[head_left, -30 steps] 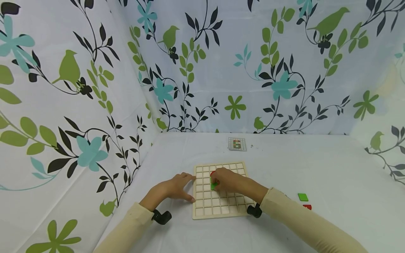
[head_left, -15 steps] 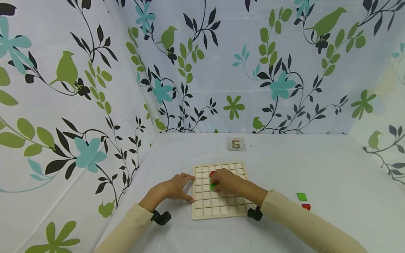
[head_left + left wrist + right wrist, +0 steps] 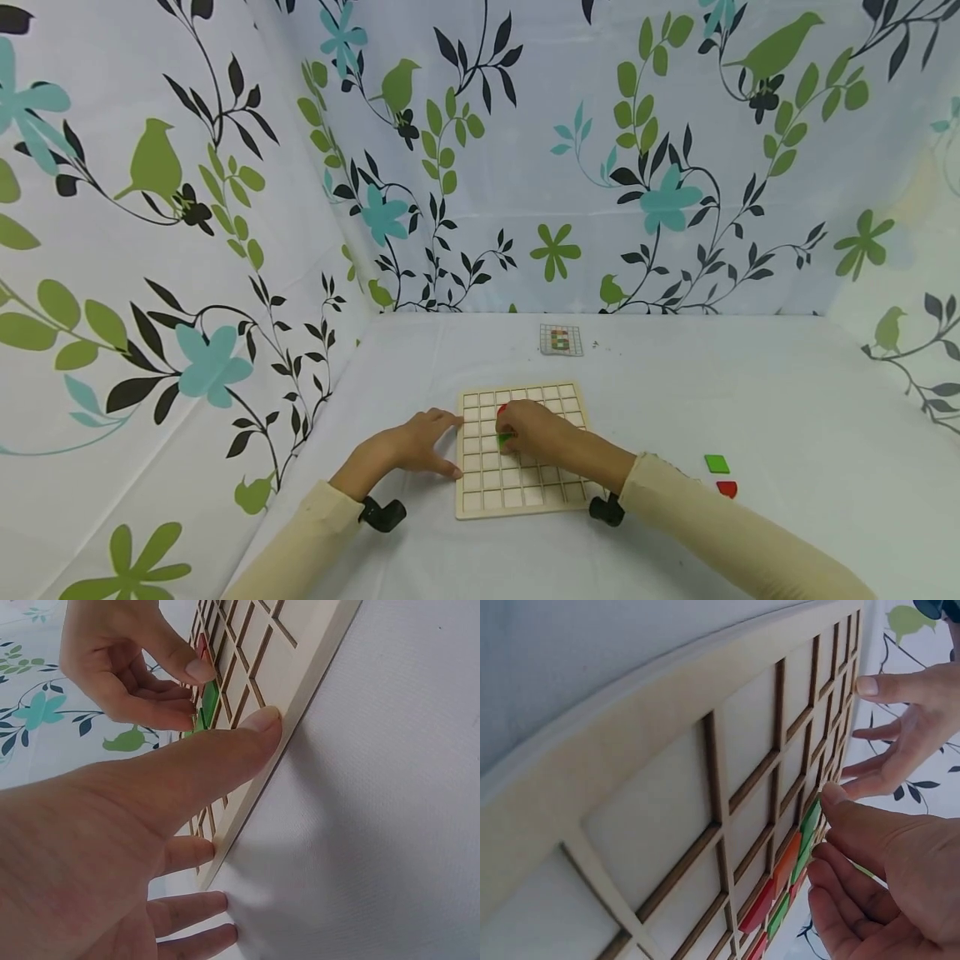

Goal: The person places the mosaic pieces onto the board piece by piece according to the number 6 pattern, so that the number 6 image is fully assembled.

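A square wooden grid board [image 3: 491,501] lies on the white cloth in the head view. My left hand [image 3: 416,446] is at its left edge, fingers spread; in the left wrist view the thumb [image 3: 259,724] presses on the rim. My right hand [image 3: 534,429] is over the upper left part of the board, fingers bent, its thumb and fingertips pinching a green tile [image 3: 807,832]. Beside that tile, in the right wrist view, sit an orange tile [image 3: 786,862] and a red tile [image 3: 757,906] in neighbouring cells. The right hand hides part of the coloured group in the head view.
Right of the board lie a loose green tile [image 3: 717,463] and a red piece [image 3: 727,489] with a rounded side. A small card with a coloured grid pattern [image 3: 561,340] lies behind the board. Patterned cloth [image 3: 555,167] hangs at the back and sides.
My right hand has shifted slightly and its fingers now cover more of the green tile. The left hand and the board stay put.
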The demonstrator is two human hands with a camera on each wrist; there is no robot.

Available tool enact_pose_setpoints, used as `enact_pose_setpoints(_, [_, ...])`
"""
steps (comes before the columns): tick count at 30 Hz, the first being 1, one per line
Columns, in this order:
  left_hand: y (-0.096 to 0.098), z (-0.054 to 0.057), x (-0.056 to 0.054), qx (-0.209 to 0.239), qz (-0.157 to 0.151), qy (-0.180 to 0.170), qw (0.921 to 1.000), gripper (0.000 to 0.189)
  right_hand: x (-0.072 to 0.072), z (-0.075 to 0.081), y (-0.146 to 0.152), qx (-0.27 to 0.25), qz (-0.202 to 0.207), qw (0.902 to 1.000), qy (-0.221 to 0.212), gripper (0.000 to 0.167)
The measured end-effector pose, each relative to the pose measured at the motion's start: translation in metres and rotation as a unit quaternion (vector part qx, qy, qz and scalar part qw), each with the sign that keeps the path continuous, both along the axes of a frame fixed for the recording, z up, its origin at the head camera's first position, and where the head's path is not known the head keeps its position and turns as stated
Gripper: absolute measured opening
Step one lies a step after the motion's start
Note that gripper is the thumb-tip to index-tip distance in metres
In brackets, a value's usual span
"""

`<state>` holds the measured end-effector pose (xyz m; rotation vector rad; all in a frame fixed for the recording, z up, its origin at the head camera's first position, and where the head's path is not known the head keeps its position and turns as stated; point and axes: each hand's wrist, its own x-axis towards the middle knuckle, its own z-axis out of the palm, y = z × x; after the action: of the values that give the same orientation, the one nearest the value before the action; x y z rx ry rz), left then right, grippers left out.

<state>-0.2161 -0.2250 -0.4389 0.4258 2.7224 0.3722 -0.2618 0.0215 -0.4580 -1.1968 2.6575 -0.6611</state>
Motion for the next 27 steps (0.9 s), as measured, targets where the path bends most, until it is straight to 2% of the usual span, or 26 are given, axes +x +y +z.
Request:
enact_pose_setpoints(4, [0.0, 0.001, -0.001, -0.003, 0.004, 0.001, 1.0, 0.091, 0.006, 0.005, 0.01, -0.032, 0.0, 0.9995, -0.004, 0.01])
enact_pose_setpoints(7, [0.0, 0.0, -0.002, -0.005, 0.005, 0.002, 1.0, 0.092, 0.01, 0.01, 0.024, -0.064, -0.003, 0.9977, -0.022, 0.021])
enact_pose_setpoints(14, [0.0, 0.0, 0.0, -0.007, 0.013, 0.002, 0.9999, 0.094, 0.004, 0.013, 0.063, -0.094, -0.026, 0.9947, -0.035, 0.019])
enact_pose_setpoints(22, [0.0, 0.0, 0.002, 0.002, 0.016, 0.003, 0.9999, 0.093, 0.005, 0.019, 0.123, -0.091, -0.086, 0.992, -0.013, 0.017])
enact_pose_setpoints(27, [0.001, 0.0, 0.003, 0.003, 0.014, 0.006, 0.9999, 0.093, 0.013, 0.022, 0.167, -0.093, -0.151, 0.9841, -0.013, 0.019])
